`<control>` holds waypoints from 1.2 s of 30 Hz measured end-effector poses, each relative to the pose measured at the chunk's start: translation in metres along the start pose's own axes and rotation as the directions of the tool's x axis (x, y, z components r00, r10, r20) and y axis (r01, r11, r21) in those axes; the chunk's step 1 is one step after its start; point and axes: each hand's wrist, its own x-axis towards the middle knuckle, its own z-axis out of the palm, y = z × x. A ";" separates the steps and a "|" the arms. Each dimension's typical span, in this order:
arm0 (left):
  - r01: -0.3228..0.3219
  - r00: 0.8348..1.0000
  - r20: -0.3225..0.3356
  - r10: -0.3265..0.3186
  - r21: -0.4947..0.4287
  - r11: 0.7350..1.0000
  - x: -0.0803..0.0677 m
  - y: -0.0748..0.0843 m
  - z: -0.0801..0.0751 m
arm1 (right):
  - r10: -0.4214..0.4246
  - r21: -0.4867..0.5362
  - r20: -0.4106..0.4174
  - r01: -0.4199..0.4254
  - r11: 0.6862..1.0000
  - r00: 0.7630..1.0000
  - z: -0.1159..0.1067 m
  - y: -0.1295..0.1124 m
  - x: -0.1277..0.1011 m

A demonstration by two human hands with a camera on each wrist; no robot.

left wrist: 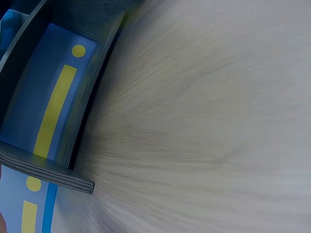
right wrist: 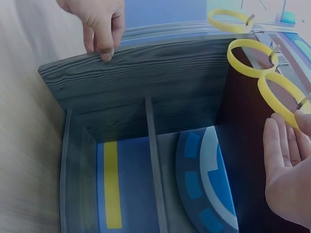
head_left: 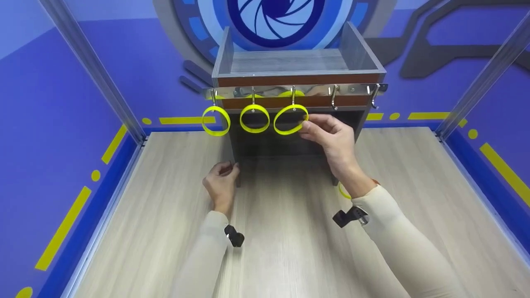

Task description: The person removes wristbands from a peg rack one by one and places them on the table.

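A small wooden cabinet with a metal hook rail stands on the table. Three yellow rings hang from its left hooks: one, a second and a third. My right hand pinches the third ring at its right edge, which in the right wrist view runs into the fingers of my right hand. My left hand grips the front edge of the cabinet's left side panel, its fingertips curled over it. The left wrist view shows only table and cabinet foot.
Two hooks at the right of the rail, one and another, carry nothing. Another yellow ring lies on the table, half hidden behind my right wrist. The wooden tabletop is fenced by clear side panels and blue walls.
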 end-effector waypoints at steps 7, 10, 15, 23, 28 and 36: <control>0.003 1.000 -0.005 -0.003 -0.016 1.000 0.000 0.000 0.000 | -0.024 0.024 -0.002 0.024 0.999 1.000 0.005 -0.007 -0.001; 0.005 1.000 -0.008 -0.005 -0.015 1.000 0.001 -0.001 0.001 | -0.018 0.032 -0.008 0.018 0.999 1.000 0.004 -0.009 -0.001; 0.005 1.000 -0.010 -0.005 -0.007 1.000 0.001 -0.002 0.001 | -0.011 0.026 -0.015 0.011 1.000 1.000 0.002 -0.014 -0.005; 0.015 1.000 -0.010 -0.015 -0.009 1.000 0.000 0.000 0.001 | -0.026 0.028 -0.019 0.026 0.999 0.999 -0.005 -0.019 -0.010; 0.024 1.000 -0.005 -0.024 -0.012 1.000 0.000 0.000 0.001 | -0.012 0.030 -0.028 0.013 0.999 1.000 -0.013 -0.020 -0.014; 0.020 1.000 0.002 -0.020 -0.006 1.000 0.000 0.002 0.000 | 0.004 0.022 -0.054 -0.003 1.000 0.999 -0.026 -0.019 -0.018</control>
